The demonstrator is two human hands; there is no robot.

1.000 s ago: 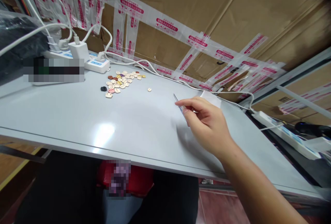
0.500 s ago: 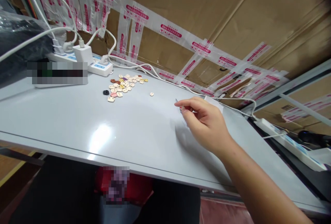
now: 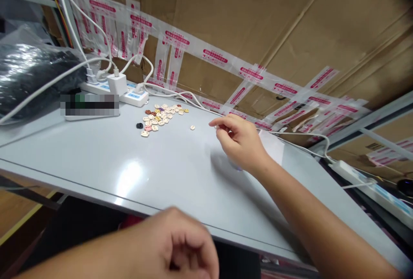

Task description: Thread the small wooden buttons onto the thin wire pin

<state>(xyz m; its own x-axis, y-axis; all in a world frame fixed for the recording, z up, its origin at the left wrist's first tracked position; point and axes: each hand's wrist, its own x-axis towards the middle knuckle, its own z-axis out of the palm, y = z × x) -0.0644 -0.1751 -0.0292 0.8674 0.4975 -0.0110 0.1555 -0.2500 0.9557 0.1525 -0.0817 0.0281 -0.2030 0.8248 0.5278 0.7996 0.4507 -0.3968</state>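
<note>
Over the grey table, my right hand pinches something small and whitish between thumb and fingertips, too small to name. Below the hand, a bit of something bluish shows, mostly hidden. My left hand is near the front edge at the bottom, its fingers curled; what it holds, if anything, is hidden. Several small buttons in cream, yellow, brown and pink lie in a loose pile left of my right hand. A black button sits at the pile's left side, and one cream button lies alone between pile and right hand.
Power strips with white cables stand at the back left, another strip at the right. A white paper lies behind my right wrist. Taped cardboard walls the back; a dark plastic-wrapped bundle is at left.
My left hand has come into view at the bottom. My right hand has moved slightly left, still pinching. The camera view has shifted, so the table things appear lower and further right.
</note>
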